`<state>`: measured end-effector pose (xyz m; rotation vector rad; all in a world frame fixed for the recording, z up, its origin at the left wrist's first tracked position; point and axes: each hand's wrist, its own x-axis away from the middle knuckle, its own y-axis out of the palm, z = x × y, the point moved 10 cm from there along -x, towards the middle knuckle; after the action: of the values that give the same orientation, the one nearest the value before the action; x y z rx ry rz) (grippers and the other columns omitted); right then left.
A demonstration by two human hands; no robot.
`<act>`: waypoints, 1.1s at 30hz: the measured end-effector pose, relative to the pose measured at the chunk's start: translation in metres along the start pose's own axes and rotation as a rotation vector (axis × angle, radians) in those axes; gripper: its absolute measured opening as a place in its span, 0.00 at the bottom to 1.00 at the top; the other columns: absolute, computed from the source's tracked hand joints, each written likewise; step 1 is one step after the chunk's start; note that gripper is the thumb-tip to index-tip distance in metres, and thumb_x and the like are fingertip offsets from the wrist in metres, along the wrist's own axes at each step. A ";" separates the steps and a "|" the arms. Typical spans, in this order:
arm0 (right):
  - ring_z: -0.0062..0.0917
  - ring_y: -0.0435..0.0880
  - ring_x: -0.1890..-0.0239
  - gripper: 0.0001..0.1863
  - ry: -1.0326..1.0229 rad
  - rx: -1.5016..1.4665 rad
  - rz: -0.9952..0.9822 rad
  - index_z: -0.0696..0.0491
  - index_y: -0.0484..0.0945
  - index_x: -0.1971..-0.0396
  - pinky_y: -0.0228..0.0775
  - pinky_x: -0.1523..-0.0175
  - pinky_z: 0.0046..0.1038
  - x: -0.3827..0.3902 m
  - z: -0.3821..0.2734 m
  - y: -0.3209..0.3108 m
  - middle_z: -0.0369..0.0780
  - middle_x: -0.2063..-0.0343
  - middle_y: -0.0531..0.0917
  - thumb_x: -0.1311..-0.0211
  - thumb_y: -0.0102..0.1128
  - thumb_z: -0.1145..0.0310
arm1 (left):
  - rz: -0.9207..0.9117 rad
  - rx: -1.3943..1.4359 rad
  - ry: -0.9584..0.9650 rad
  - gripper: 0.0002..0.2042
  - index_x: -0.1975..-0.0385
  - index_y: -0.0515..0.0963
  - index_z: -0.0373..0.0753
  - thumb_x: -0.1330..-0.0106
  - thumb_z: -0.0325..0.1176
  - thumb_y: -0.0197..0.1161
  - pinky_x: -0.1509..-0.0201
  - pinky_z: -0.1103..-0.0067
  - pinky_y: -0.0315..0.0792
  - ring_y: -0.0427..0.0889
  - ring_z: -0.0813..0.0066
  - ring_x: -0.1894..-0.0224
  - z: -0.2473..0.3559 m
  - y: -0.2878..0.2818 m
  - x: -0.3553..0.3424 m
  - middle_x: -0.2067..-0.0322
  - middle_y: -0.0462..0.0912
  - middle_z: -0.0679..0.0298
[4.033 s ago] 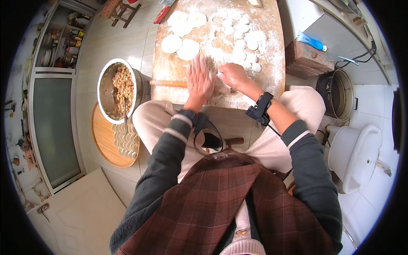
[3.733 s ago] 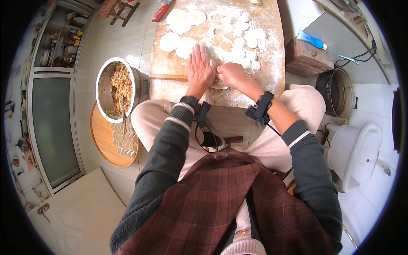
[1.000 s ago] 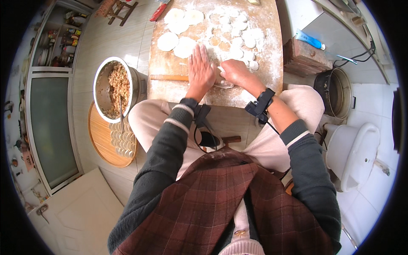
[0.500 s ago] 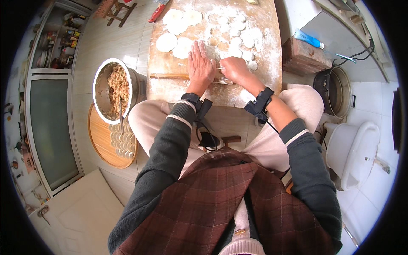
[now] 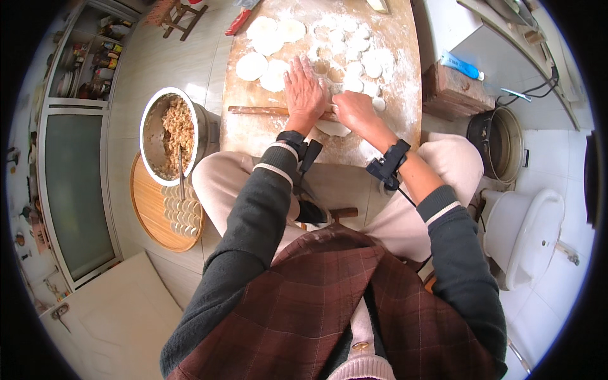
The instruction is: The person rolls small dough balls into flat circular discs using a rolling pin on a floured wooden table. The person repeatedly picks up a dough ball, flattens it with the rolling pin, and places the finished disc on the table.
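1. Closest lies the brown plaid cloth apron [image 5: 304, 285] over the person's lap, with pale pink trousers [image 5: 218, 183] spread wide; tiled floor shows between the knees.
2. The left hand [image 5: 305, 90] is flat, palm down, fingers extended forward over the slim brown wooden rolling pin [image 5: 259, 110]; it covers the pin's middle.
3. The right hand [image 5: 354, 109] is curled over the pin's right part. Its fingertips are hidden, so I cannot tell what it grasps.
4. A thin white sheet of dough [image 5: 334, 128] lies under and just nearside of the right hand; a strip of floured wood separates it from the near edge.
5. The broad floured wooden board [image 5: 247, 139] ends just beyond the knees. The pin's left end comes close to the left edge; more room shows between the right hand and the right edge.
6. Left of the knee, a round tan wooden tray [image 5: 144, 201] carries rows of pale crescent dumplings [image 5: 182, 214] along its right side. A white-rimmed metal bowl [image 5: 144, 130] of brownish filling [image 5: 178, 126] stands just beside the board's left edge.
7. Rightward are a white oval-rimmed basin [image 5: 522, 231], a dark round metal pot [image 5: 500, 142] and reddish bricks [image 5: 456, 92] near the board's right edge.
8. Beyond the hands, flat white dough rounds [image 5: 252, 66] lie leftward, small white dough lumps [image 5: 372, 67] rightward.
9. Farthest, past the board's left edge, a brown wooden stool [image 5: 183, 19] stands on the floor.
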<state>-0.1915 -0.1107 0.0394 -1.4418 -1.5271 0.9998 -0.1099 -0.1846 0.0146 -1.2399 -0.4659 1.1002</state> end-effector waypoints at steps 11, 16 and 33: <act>0.26 0.80 0.75 0.04 0.488 -0.991 -0.175 0.60 0.79 0.73 0.74 0.70 0.34 -0.028 0.041 0.041 0.42 0.80 0.80 0.47 0.64 0.76 | -0.065 0.092 0.033 0.34 0.30 0.50 0.26 0.29 0.40 0.51 0.25 0.56 0.44 0.52 0.43 0.27 0.012 -0.055 0.121 0.30 0.53 0.38; 0.36 0.86 0.69 0.08 0.550 -1.504 -0.219 0.62 0.81 0.68 0.79 0.68 0.38 -0.097 0.029 0.014 0.46 0.71 0.85 0.42 0.66 0.72 | -0.133 0.115 -0.003 0.34 0.30 0.50 0.26 0.30 0.39 0.51 0.25 0.57 0.43 0.52 0.43 0.27 0.008 -0.052 0.116 0.31 0.53 0.37; 0.45 0.80 0.64 0.14 0.028 -0.237 0.316 0.57 0.71 0.72 0.72 0.59 0.42 -0.110 0.045 -0.046 0.48 0.71 0.80 0.53 0.68 0.68 | 0.010 0.066 0.133 0.13 0.64 0.74 0.28 0.35 0.35 0.60 0.32 0.53 0.56 0.64 0.40 0.36 0.009 -0.048 0.109 0.37 0.62 0.38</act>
<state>-0.2457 -0.2238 0.0617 -1.9008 -1.4636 0.9984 -0.0494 -0.0833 0.0326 -1.2491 -0.3200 1.0264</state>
